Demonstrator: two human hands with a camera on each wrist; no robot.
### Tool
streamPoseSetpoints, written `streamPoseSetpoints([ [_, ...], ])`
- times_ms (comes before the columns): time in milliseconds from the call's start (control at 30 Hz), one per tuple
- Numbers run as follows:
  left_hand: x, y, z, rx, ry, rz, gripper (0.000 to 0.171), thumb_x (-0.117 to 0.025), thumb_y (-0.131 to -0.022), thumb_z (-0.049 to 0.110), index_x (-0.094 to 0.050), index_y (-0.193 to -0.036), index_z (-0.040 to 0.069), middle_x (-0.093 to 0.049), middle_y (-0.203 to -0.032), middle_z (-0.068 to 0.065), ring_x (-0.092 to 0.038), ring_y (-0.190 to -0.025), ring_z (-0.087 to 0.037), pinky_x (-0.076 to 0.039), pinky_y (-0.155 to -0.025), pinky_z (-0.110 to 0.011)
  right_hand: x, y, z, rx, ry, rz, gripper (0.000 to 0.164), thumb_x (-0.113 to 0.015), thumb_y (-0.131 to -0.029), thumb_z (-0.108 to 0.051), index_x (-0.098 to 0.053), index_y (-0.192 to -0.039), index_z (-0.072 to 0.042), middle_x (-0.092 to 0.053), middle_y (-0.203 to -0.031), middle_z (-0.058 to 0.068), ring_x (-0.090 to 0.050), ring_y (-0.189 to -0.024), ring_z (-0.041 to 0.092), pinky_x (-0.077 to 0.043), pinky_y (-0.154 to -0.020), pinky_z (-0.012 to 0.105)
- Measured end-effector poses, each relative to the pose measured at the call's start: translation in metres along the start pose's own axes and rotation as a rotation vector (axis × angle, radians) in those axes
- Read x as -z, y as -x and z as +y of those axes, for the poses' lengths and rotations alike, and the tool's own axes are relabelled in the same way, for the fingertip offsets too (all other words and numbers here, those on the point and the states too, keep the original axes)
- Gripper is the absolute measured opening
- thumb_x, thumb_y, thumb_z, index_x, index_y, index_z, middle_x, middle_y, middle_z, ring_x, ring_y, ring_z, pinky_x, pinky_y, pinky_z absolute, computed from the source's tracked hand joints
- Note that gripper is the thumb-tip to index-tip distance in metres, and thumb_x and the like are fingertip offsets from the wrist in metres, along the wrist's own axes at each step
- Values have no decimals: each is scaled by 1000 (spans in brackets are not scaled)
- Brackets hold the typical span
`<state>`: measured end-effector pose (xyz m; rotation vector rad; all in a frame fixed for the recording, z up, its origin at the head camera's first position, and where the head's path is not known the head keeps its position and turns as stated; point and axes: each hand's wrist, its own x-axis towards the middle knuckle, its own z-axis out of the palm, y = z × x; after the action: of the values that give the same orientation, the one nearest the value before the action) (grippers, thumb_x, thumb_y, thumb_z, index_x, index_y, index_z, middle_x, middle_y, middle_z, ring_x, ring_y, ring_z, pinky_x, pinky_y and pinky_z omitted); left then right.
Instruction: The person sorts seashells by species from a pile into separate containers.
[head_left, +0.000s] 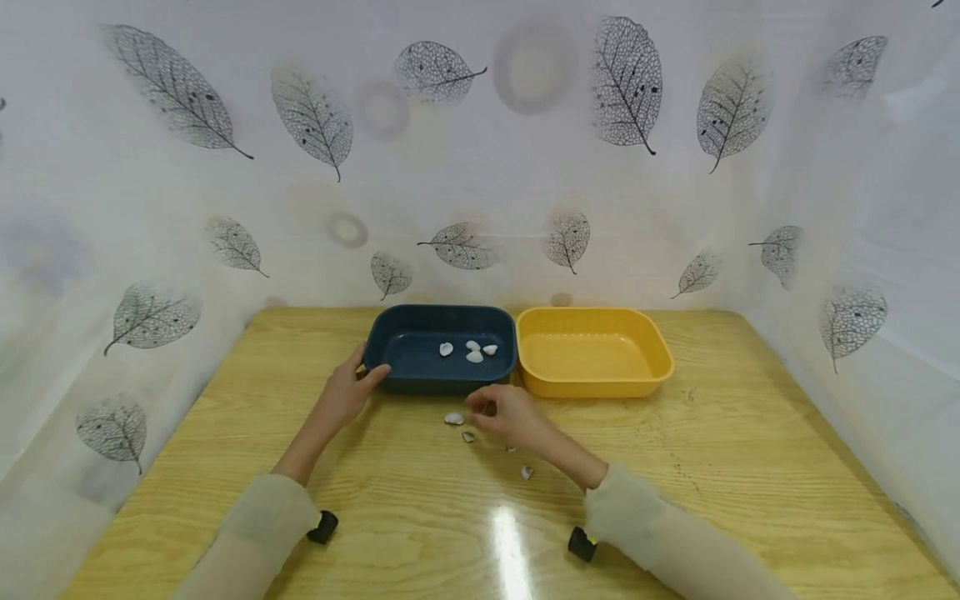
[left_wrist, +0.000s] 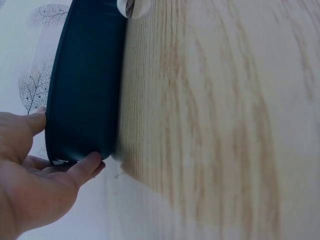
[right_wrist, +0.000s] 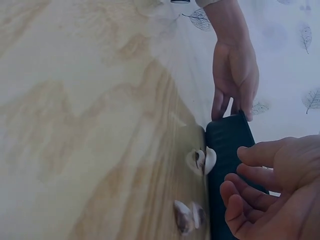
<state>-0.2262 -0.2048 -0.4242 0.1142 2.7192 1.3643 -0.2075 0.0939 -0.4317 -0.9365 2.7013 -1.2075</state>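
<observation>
My left hand (head_left: 347,395) grips the left end of a dark blue plastic tray (head_left: 420,386), thumb at the front corner of the rim and fingers along the outer wall. Several white seashells (head_left: 475,357) lie inside that tray. Just in front of it my right hand (head_left: 513,417) hovers over the table, fingers loosely bent; in the right wrist view a gap shows between thumb and fingertips, with nothing held. Left of those fingertips is a white shell (head_left: 453,418) on the wood. Smaller shells (head_left: 527,472) are scattered nearer the person, one partly covered by the right hand.
Against the blue tray's right side stands a yellow tray (head_left: 596,389), with no shells visible in it. Both are at the back of a wooden table (head_left: 720,467). Behind and beside the table hangs a pale leaf-print cloth (head_left: 480,167).
</observation>
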Motion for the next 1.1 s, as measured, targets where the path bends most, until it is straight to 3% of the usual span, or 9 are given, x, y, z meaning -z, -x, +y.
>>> streamPoseSetpoints([
  [233, -1, -1, -1, -12, 7, 1, 78, -50, -111, 32, -5, -163, -6, -12, -166, -31, -37, -144, -49, -39, -113, -58, -12, -2, -1, -21, -20, -33, 24, -75, -92, -2, -74, -114, 7, -73, -107, 15, -66, -92, 22, -55, -77, 26],
  [467, -1, -1, -2, -6, 10, -5, 79, -50, -111, 34, -5, -163, -5, -12, -166, -31, -36, -144, -49, -39, -113, -58, -20, -8, -3, -58, -57, -77, 25, -74, -92, 1, -73, -116, 8, -72, -108, 17, -67, -87, 16, -52, -68, 17],
  [667, -1, -1, -3, -7, 8, -6, 79, -50, -111, 33, -4, -163, -5, -11, -167, -31, -36, -144, -49, -40, -112, -58, -24, -11, -3, -73, -53, -90, 24, -75, -91, 1, -74, -114, 6, -73, -103, 14, -66, -81, 12, -52, -65, 18],
  [1100, -1, -1, -1, 0, 6, 4, 78, -50, -111, 32, -5, -163, -5, -11, -167, -31, -35, -144, -50, -39, -113, -58, -30, -15, -2, 34, 45, -56, 20, -84, -82, -4, -80, -101, 0, -73, -91, 7, -64, -80, 14, -50, -70, 20],
])
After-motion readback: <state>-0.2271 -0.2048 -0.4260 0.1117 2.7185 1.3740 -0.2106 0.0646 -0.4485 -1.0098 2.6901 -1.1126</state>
